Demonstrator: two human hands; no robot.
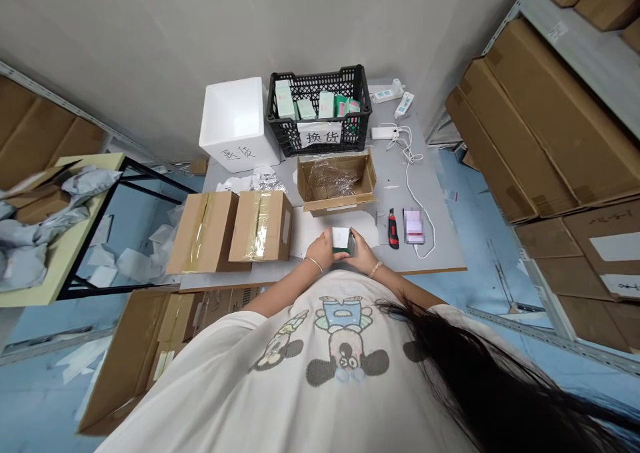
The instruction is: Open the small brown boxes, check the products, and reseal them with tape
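Both of my hands hold a small white and green box [341, 238] close to my body, over the table's front edge. My left hand [321, 249] grips its left side, and my right hand [362, 253] is wrapped round its right side. Just beyond them stands an open cardboard box [340, 206] with clear plastic wrap inside. A red and black box cutter [393, 229] lies to the right of my hands, beside a phone [414, 227] with a white cable plugged in. Left of my hands are two taped cardboard boxes [260, 227].
A black crate [320, 136] with several small green and white boxes stands at the back, beside a white foam box [233, 123]. Power strips [387, 94] lie at the back right. Shelves with cartons [530, 126] flank the table's right; a side table [30, 293] holds parcels.
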